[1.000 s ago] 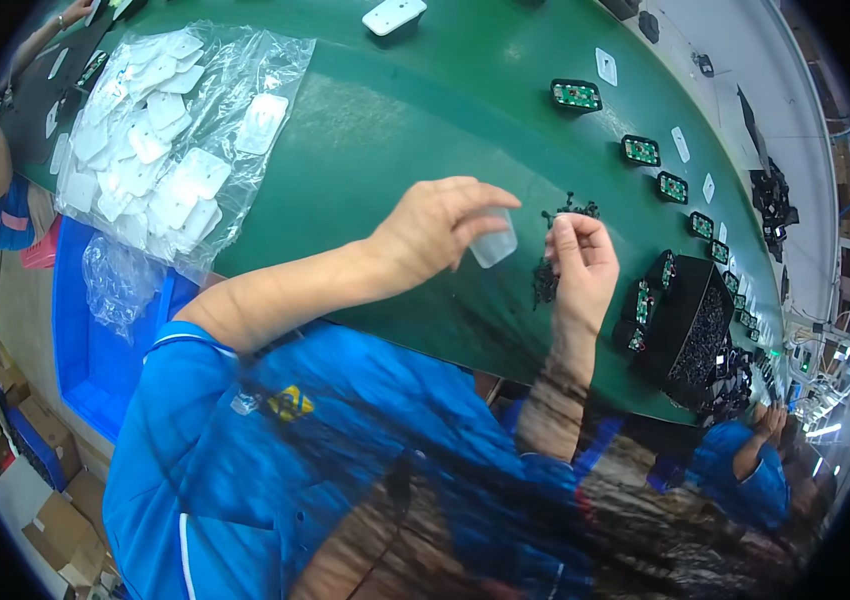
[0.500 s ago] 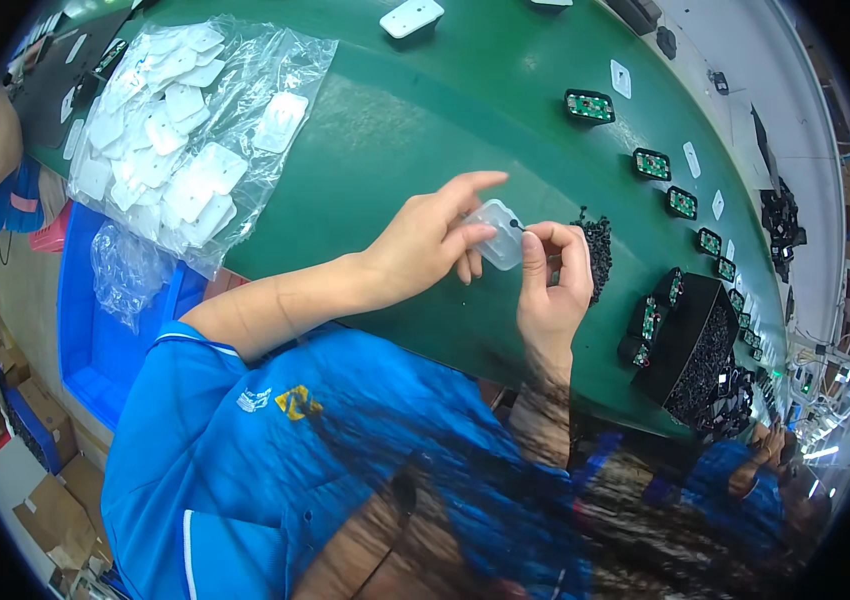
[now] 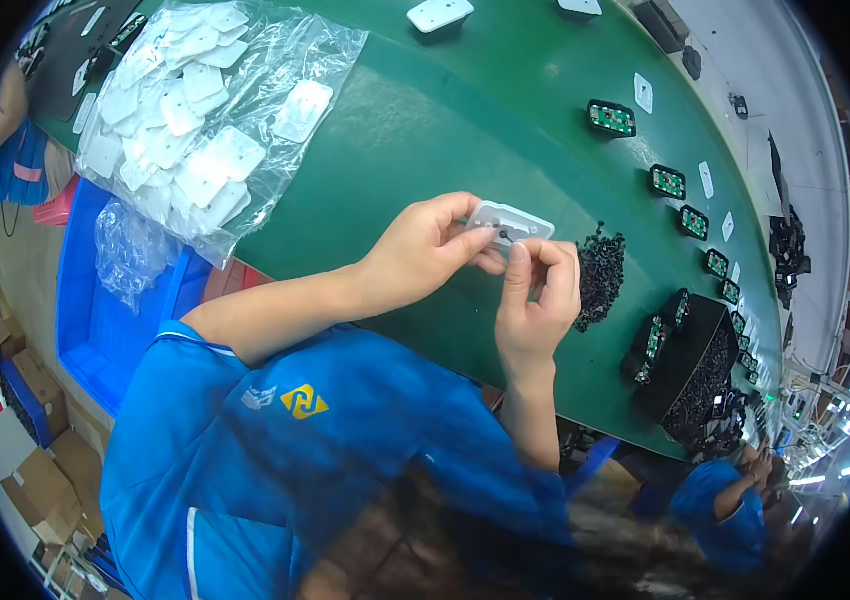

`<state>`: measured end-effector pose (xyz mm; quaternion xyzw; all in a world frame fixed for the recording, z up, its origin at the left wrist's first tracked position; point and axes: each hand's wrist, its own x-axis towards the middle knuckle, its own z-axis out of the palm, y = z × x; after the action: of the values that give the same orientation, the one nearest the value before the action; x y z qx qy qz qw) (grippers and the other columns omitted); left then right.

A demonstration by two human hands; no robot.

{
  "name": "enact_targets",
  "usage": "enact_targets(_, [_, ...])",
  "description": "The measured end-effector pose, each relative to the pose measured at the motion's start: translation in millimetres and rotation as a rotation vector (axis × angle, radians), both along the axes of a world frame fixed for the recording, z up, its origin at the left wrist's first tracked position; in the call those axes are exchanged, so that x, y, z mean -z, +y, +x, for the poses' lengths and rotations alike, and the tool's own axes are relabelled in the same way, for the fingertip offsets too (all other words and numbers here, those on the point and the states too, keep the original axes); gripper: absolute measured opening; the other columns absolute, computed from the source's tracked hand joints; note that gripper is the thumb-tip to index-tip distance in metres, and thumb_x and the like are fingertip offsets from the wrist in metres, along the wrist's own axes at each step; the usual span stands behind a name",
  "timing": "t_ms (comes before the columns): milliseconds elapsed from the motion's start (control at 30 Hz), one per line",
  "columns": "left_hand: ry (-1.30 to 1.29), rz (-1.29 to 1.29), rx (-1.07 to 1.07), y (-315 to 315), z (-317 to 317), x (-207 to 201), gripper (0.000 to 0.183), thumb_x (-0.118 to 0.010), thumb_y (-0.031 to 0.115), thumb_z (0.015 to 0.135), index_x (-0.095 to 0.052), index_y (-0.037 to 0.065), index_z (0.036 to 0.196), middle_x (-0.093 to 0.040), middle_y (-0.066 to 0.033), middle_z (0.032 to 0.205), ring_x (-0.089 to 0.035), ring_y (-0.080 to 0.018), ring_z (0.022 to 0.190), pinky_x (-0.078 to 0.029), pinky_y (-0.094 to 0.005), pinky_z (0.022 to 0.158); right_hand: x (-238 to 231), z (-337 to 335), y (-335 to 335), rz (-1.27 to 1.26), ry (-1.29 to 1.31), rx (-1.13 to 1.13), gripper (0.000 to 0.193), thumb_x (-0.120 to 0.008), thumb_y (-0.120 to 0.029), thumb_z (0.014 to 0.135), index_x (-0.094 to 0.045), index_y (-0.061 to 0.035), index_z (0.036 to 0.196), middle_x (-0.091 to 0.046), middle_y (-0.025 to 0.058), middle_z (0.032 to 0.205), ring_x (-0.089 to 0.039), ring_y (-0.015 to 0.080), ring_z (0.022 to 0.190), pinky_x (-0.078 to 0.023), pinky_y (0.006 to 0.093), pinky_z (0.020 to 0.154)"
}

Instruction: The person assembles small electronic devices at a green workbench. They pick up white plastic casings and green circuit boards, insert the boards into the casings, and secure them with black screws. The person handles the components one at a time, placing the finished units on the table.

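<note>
A white plastic cover [image 3: 517,218] with rounded corners is held tilted over the green table, its inner side toward me. My left hand [image 3: 435,245] grips it by its left end, the thumb across the near face. At its near edge, my right hand [image 3: 542,285] pinches with thumb and forefinger on a small black part [image 3: 505,236] against the cover. Fingertips hide most of that part. Just right of my right hand lies a pile of small black parts [image 3: 602,278].
Loose white covers [image 3: 175,110] lie on a clear plastic bag at the left, above a blue bin [image 3: 95,330]. Black housings with green circuit boards [image 3: 667,182] line the right side, near a black box [image 3: 690,370] of small black parts. Co-workers sit at both sides.
The cover has turned from upright to lying nearly level lengthwise. My right hand has moved slightly left and down, bringing the black part against the cover. The whole view has shifted a little.
</note>
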<state>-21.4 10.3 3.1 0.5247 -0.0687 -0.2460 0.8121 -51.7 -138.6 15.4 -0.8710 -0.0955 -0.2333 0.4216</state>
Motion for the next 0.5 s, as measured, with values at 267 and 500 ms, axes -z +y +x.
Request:
enact_targets(267, [0.02,0.059,-0.036,0.8,-3.0,4.9,0.015,-0.049,0.005,0.094,-0.051,-0.005,0.105,-0.059,-0.0111,0.103,-0.061,-0.0155,0.096,-0.053,-0.0282,0.085,7.4,-0.5,1.0,0.018,0.021,-0.025,0.008,-0.064,-0.005,0.084,-0.057,-0.0012,0.085,-0.055,0.0073,0.075,-0.053,0.0147,0.057,-0.043,0.0252,0.048])
enact_targets(500, [-0.026,0.092,-0.043,1.5,-5.1,2.5,0.015,-0.048,0.005,0.094,-0.052,-0.005,0.106,-0.06,-0.0093,0.102,-0.061,-0.0148,0.096,-0.052,-0.0277,0.084,2.9,-4.3,7.0,0.153,0.112,0.004,0.01,-0.066,0.002,0.081,-0.057,-0.0006,0.086,-0.052,0.0035,0.074,-0.046,0.0061,0.056,-0.037,0.0206,0.047])
